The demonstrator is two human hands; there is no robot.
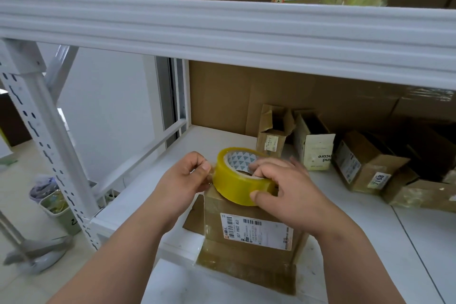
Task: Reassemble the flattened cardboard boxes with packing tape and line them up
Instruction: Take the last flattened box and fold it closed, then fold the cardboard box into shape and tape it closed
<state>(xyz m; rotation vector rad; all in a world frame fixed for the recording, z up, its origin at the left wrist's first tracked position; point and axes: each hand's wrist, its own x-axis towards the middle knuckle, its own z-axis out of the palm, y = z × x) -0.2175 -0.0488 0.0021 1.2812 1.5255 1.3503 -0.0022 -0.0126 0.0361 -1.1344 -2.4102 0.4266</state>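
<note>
The tape roll (243,176) rests on the far top edge of the box (249,227), which stands on the white shelf (370,242) near its front edge. The right hand (283,190) grasps the roll, thumb on the near side of its outer face and fingers hooked into the core. The left hand (183,179) pinches at the roll's left side, thumb and forefinger together, seemingly on the free end of the tape; the end itself is too clear to make out.

The step looks like starting a strip across the box top. To do it well, lift the end cleanly with the left hand and keep it taut so it does not fold back on itself. Press it down on the box's left face first, then draw the roll rightward with the right hand, keeping it low and square to the seam so the strip lies flat without wrinkles. The box may slide under the pull, so brace it.

Other small boxes (313,145) sit loosely at the far right of the shelf, not in a neat row.
</note>
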